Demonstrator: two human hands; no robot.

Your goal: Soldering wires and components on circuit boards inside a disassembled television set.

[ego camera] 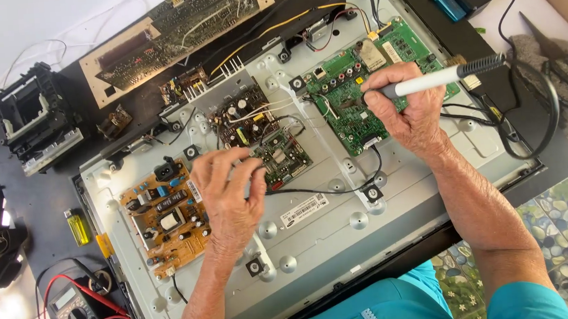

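- A soldering iron [438,79] is gripped by the right hand [406,112] over the green board [352,91].
- The small board [282,158] is pinched by the left hand [227,191].

Electronics repair workshop: opened flat-panel chassis [342,229] with bare circuit boards on a dark desk [41,216], multimeter [75,317] near left, soldering iron [438,79], loose board [175,27] far.

Two lighters [77,227], perhaps five circuit boards [385,79], one multimeter [75,317].
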